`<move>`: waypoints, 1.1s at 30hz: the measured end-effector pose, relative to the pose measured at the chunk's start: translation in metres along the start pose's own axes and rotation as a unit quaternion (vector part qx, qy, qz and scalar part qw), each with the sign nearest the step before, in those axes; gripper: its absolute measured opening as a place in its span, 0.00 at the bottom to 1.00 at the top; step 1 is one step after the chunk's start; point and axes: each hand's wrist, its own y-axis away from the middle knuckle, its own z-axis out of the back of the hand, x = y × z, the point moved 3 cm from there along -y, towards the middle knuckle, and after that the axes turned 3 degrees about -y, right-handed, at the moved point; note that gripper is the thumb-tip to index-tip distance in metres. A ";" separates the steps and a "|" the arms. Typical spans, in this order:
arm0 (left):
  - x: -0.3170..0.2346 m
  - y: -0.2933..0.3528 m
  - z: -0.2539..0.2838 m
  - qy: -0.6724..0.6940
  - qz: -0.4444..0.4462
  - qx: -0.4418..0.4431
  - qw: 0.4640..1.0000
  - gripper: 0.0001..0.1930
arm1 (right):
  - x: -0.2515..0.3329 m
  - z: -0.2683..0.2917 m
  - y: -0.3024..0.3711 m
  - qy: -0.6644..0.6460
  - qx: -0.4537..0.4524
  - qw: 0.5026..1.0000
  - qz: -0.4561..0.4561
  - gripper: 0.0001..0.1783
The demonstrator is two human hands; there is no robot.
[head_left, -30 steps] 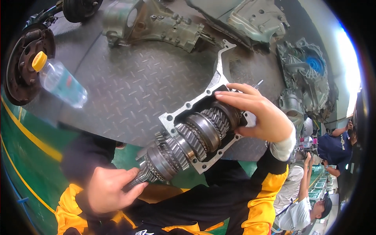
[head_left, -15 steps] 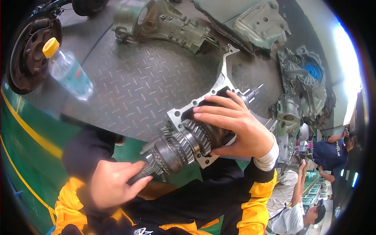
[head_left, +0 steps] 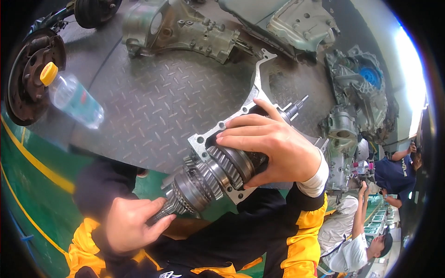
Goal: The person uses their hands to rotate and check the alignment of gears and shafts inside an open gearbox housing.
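Note:
A silver gearbox housing half (head_left: pixel 259 85) lies at the near edge of the bench, its cut rim facing up. A gear shaft (head_left: pixel 199 183) with several toothed gears runs through it, and its near-left end sticks out past the bench edge. My left hand (head_left: pixel 132 224) pinches the splined tip of that shaft between thumb and fingers. Across the housing lies my right hand (head_left: pixel 280 148), fingertips on the far rim and thumb on the near side, clasping it over the gears. At the far right a thin stepped shaft end (head_left: pixel 299 104) pokes out.
A larger gearbox casing (head_left: pixel 185 32) stands farther back on the tread-plate bench (head_left: pixel 148 106). On the left are a yellow-capped bottle (head_left: pixel 76 102) and a rusty brake drum assembly (head_left: pixel 28 88). More castings (head_left: pixel 357 88) line the right side; beyond them, people (head_left: pixel 352 252) are at work.
The whole view has shifted slightly, so the bench things sit a little farther left. Both hands keep the same hold on the shaft tip and the housing.

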 end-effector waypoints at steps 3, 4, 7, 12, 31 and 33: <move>-0.001 -0.001 0.000 0.005 0.001 0.000 1.000 0.13 | -0.002 -0.001 0.000 0.003 -0.010 1.000 0.007 0.49; -0.001 -0.001 0.000 0.017 -0.003 -0.011 1.000 0.13 | -0.002 -0.001 0.001 0.003 -0.017 1.000 0.009 0.49; -0.002 -0.001 -0.001 0.034 -0.005 -0.021 0.999 0.13 | 0.000 -0.003 0.002 0.005 -0.023 1.000 -0.003 0.49; 0.000 -0.001 -0.001 0.039 0.000 -0.008 0.999 0.12 | -0.003 0.008 0.014 -0.024 -0.056 0.998 0.002 0.54; -0.010 -0.002 -0.006 0.073 0.060 -0.020 0.995 0.12 | -0.006 -0.009 0.029 0.000 -0.103 0.995 0.014 0.43; -0.004 0.001 -0.004 0.065 0.059 0.004 0.996 0.15 | -0.006 -0.006 0.028 -0.009 -0.096 0.995 0.001 0.44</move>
